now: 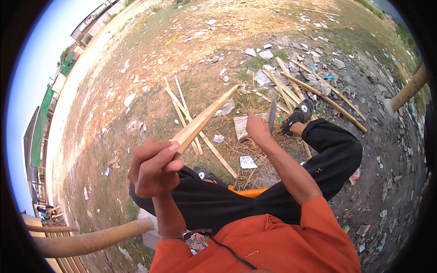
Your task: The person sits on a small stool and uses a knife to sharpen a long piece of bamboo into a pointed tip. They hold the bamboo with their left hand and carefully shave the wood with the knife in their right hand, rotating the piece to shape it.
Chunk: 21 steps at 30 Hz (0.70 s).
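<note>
Left hand (156,167) pinching one strip (203,119), one blade (272,113), two shoes (304,109)

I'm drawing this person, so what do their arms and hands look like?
The left hand and right hand are bare, and so are the left forearm and right forearm. The left sleeve and right sleeve are short and orange-red. Near the left sleeve's edge is a dark band, but I can't tell if it's worn on the arm.
</note>
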Each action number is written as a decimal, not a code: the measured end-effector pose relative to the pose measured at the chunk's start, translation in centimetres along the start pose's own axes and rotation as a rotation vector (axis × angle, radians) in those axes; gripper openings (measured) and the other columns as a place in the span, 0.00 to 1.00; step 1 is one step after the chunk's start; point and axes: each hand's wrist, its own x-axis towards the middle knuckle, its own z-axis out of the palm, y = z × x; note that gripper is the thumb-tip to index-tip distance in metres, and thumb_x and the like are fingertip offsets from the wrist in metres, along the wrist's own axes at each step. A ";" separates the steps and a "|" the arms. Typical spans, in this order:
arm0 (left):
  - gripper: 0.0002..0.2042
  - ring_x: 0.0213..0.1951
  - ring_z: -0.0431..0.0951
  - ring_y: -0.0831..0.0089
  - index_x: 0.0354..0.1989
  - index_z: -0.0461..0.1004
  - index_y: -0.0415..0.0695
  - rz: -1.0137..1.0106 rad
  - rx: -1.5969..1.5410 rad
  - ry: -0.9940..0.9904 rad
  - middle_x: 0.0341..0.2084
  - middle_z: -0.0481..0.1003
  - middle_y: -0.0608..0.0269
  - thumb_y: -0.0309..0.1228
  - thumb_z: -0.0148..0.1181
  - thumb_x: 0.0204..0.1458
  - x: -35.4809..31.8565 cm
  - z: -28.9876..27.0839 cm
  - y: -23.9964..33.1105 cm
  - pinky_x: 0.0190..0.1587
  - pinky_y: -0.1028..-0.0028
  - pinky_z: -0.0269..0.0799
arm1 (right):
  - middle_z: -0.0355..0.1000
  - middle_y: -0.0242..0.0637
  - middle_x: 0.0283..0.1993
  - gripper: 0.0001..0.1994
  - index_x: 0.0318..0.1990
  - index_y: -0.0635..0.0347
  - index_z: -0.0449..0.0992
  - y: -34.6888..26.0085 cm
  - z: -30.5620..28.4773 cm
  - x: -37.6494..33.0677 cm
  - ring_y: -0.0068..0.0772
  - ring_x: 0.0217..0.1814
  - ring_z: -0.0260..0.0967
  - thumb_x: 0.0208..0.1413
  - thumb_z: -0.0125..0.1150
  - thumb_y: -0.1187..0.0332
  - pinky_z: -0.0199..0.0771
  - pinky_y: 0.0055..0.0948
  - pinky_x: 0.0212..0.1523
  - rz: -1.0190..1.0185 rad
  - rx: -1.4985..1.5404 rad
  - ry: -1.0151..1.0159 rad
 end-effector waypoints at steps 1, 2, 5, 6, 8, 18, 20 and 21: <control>0.15 0.19 0.72 0.71 0.30 0.74 0.37 -0.025 0.003 -0.008 0.22 0.74 0.55 0.40 0.62 0.50 -0.1 -0.5 0.1 0.19 0.77 0.66 | 0.72 0.56 0.26 0.06 0.38 0.65 0.64 -0.1 -0.1 -0.3 0.59 0.30 0.73 0.59 0.42 0.71 0.73 0.47 0.28 0.009 0.028 -0.001; 0.15 0.19 0.72 0.71 0.30 0.74 0.37 -0.023 0.018 -0.002 0.22 0.74 0.55 0.40 0.61 0.50 0.0 -0.7 -0.1 0.18 0.77 0.66 | 0.72 0.56 0.25 0.07 0.38 0.64 0.64 0.1 -0.7 -0.7 0.60 0.30 0.72 0.59 0.43 0.70 0.73 0.47 0.28 0.021 0.043 0.007; 0.16 0.20 0.71 0.72 0.31 0.74 0.37 -0.069 0.074 0.015 0.22 0.74 0.55 0.42 0.60 0.51 -0.6 -1.1 -0.4 0.18 0.78 0.64 | 0.70 0.56 0.22 0.11 0.39 0.65 0.64 -4.2 -6.5 -2.3 0.60 0.27 0.70 0.61 0.44 0.64 0.69 0.48 0.26 -0.055 0.277 -0.029; 0.16 0.20 0.71 0.72 0.31 0.74 0.37 -0.087 0.055 0.000 0.22 0.74 0.54 0.41 0.60 0.51 -0.8 -1.2 -0.3 0.18 0.78 0.64 | 0.69 0.55 0.21 0.11 0.38 0.64 0.64 -6.5 -9.3 -3.5 0.60 0.26 0.69 0.61 0.45 0.63 0.67 0.49 0.25 -0.107 0.397 -0.047; 0.16 0.21 0.71 0.72 0.32 0.74 0.38 -0.108 0.024 -0.033 0.22 0.74 0.54 0.41 0.59 0.52 -0.8 -1.2 -0.3 0.18 0.78 0.63 | 0.66 0.53 0.19 0.10 0.37 0.65 0.63 -10.6 -14.5 -6.2 0.58 0.23 0.68 0.61 0.48 0.66 0.63 0.46 0.23 -0.249 0.624 -0.064; 0.16 0.23 0.70 0.70 0.34 0.68 0.38 -0.038 0.018 -0.129 0.25 0.71 0.52 0.42 0.52 0.57 -0.9 -1.1 -0.6 0.22 0.77 0.64 | 0.63 0.46 0.17 0.06 0.36 0.64 0.63 -14.6 -16.3 -11.3 0.51 0.20 0.68 0.55 0.54 0.75 0.63 0.43 0.18 -0.499 0.673 0.088; 0.16 0.23 0.69 0.71 0.35 0.68 0.38 -0.053 0.063 -0.119 0.25 0.71 0.53 0.42 0.52 0.57 -1.1 -1.1 -0.7 0.22 0.78 0.64 | 0.66 0.48 0.19 0.06 0.36 0.64 0.63 -14.4 -15.2 -10.7 0.50 0.22 0.69 0.55 0.53 0.73 0.65 0.43 0.19 -0.493 0.605 0.103; 0.16 0.23 0.69 0.71 0.35 0.68 0.38 -0.052 0.086 -0.104 0.25 0.71 0.53 0.42 0.52 0.57 -0.9 -1.1 -1.0 0.22 0.78 0.64 | 0.67 0.48 0.21 0.07 0.37 0.64 0.62 -14.4 -14.8 -10.1 0.50 0.22 0.69 0.55 0.52 0.72 0.66 0.43 0.19 -0.498 0.565 0.120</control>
